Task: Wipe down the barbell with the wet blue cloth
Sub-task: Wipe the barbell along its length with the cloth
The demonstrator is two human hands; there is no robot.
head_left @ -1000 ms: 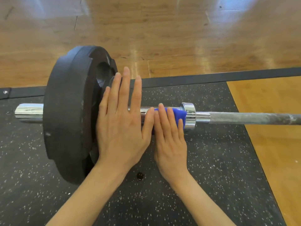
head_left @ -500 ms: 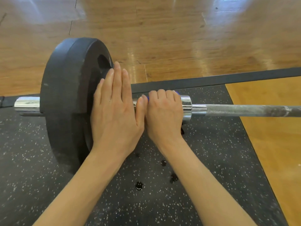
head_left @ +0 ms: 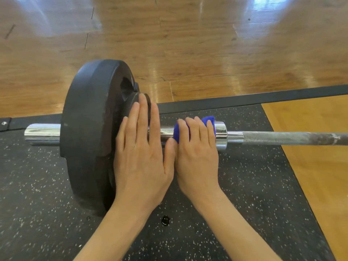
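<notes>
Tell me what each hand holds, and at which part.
The right hand grips the blue cloth around its middle, against the barbell sleeve. The left hand holds nothing; it rests flat on the weight plate.

One barbell (head_left: 282, 137), one plate (head_left: 90, 132), one blue cloth (head_left: 208, 120), two hands (head_left: 143, 157).

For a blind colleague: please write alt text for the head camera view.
The right hand wraps a blue cloth over the barbell sleeve, while the left hand presses flat on the black plate.
</notes>
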